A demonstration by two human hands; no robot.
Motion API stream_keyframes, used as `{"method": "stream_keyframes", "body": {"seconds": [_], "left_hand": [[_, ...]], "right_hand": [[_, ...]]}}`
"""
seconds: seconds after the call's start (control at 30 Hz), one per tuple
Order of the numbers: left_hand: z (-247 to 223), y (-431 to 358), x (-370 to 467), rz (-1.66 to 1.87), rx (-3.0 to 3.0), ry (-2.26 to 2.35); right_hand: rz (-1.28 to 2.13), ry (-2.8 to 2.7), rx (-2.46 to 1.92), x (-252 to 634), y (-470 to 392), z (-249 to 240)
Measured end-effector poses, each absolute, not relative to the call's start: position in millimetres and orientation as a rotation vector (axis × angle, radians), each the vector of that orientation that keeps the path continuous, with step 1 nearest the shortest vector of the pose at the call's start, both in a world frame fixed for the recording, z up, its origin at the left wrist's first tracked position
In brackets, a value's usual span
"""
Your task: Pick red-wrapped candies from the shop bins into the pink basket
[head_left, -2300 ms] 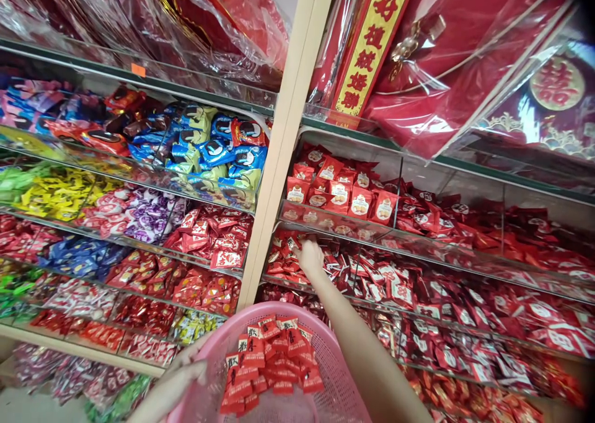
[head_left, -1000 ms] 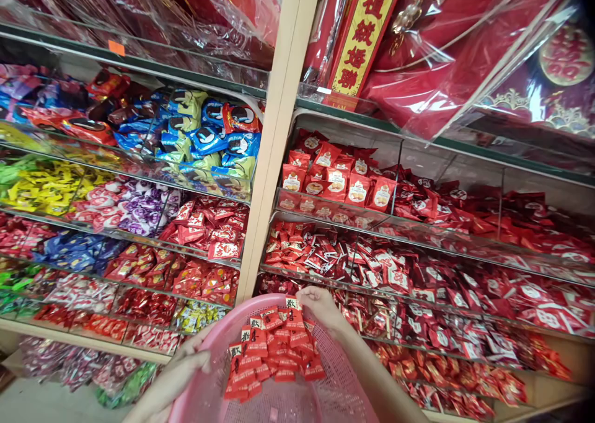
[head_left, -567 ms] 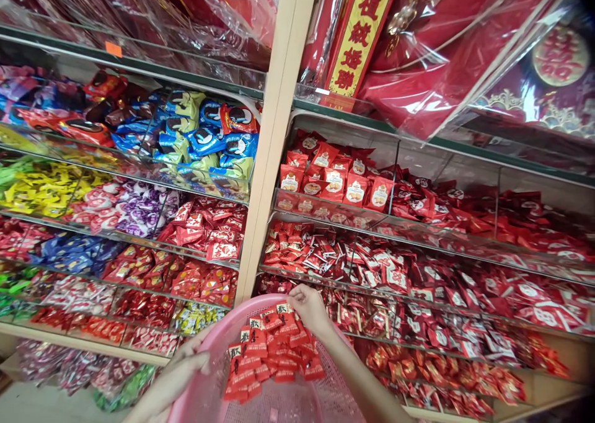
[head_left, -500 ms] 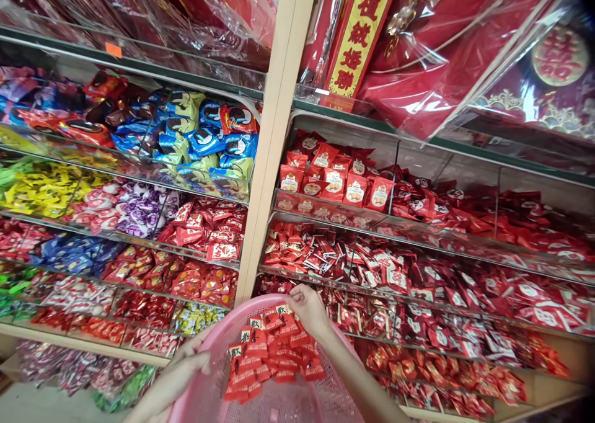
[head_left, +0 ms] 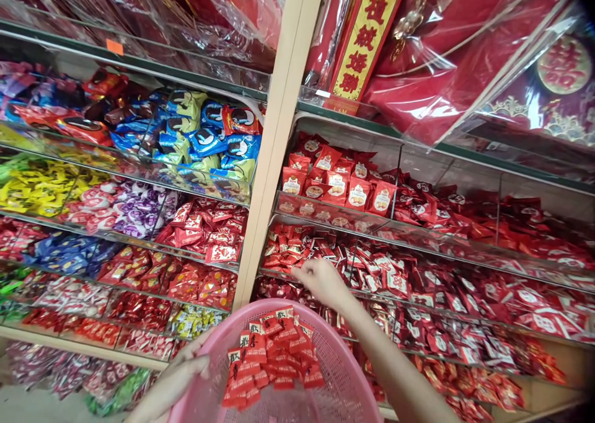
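A round pink mesh basket [head_left: 346, 373] is tilted toward me at the bottom centre. Small red packets [head_left: 283, 351] with black characters on cream ends lie in overlapping rows inside it. My left hand [head_left: 188, 370] grips the basket's left rim, thumb over the edge. Beyond the far rim, my right hand [head_left: 320, 280] is raised in front of a shelf bin of red candies [head_left: 286, 243]. Its fingers are curled together at the bin's front lip, and whether anything is between the fingertips is too small to tell.
A wooden post [head_left: 267, 162] divides two banks of shelves. Blue packets [head_left: 204, 141] and yellow candies [head_left: 35, 187] fill bins on the left, red packets [head_left: 357, 193] on the right. Clear dividers and front lips edge the bins. Plastic-wrapped red goods [head_left: 446, 51] hang above.
My right hand has moved up and away from the basket's far rim to the bin of red candies. My left hand still holds the basket, and the packets look the same.
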State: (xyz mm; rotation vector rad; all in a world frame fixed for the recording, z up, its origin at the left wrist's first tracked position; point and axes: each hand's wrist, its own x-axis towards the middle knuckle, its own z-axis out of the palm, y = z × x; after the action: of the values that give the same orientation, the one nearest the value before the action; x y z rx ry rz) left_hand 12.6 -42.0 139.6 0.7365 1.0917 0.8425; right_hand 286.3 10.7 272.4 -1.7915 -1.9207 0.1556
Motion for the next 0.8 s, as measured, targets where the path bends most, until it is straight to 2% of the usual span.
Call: {"method": "stream_keyframes", "body": {"seconds": [0.13,0.27,0.8], "left_hand": [[139.2,-42.1,9.6,0.816,0.715,1.129],[141.0,-42.9,7.0,0.834,0.686,1.046],[147.3,-44.0,9.9,0.850,0.708,1.131]], "right_hand": [[0.086,-1.768,-1.816,298.6,56.2,289.1],[0.137,-1.802,-1.791,300.4,82.2,279.2],[0.444,-1.854,-1.912,258.1,90.9,258.4]]}}
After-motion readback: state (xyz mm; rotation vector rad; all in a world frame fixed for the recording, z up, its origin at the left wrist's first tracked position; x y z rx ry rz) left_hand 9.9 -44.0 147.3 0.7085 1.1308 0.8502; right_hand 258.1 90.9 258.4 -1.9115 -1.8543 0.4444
